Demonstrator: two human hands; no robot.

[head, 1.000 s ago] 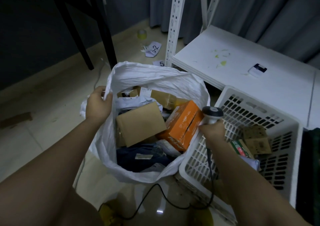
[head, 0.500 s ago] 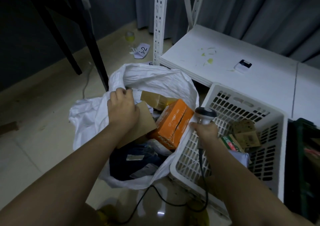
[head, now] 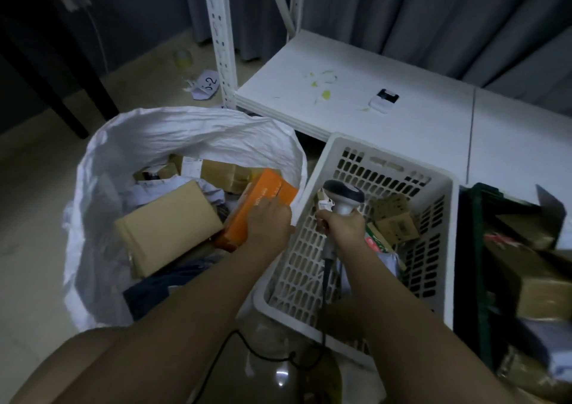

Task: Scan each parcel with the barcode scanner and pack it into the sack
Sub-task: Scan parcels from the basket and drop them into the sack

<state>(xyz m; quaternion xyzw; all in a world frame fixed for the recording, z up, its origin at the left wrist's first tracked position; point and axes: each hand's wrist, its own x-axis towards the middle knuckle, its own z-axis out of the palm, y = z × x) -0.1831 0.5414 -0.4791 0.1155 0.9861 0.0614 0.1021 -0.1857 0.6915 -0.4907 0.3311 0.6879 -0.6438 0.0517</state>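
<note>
White woven plastic sack (head: 173, 143): stands open on the floor, left of centre, its mouth spread wide. Inside lie several parcels: a flat tan cardboard parcel (head: 168, 230) near the left, an orange cardboard box (head: 257, 205) tilted against the sack's right wall, brown cardboard boxes (head: 223, 171) at the far side, and a dark blue soft parcel (head: 158, 292) at the near side.

Left hand (head: 269, 222): reaches into the sack and rests on the near right end of the orange box. Its fingers are curled over the box edge; how firm the grip is cannot be told.

Right hand (head: 342, 225): over the basket, fingers wrapped round the handle of the grey and white handheld barcode scanner (head: 343, 196). The scanner head points away from the person, and its black cable (head: 325, 283) hangs down and loops across the floor near the person.

White perforated plastic basket (head: 383, 162): just right of the sack, touching it. It holds small brown cardboard boxes (head: 394, 218), a red and green packet (head: 376, 241) and a pale soft parcel, partly hidden by the right arm.

Dark green crate (head: 473, 249): right edge, holding further brown parcels (head: 538, 283).

Low white shelf board (head: 356, 125): far side, carrying a small white and black device (head: 383, 101) and yellow-green scraps.

White slip marked "2" (head: 205, 87): on the floor, far left of the shelf post.
</note>
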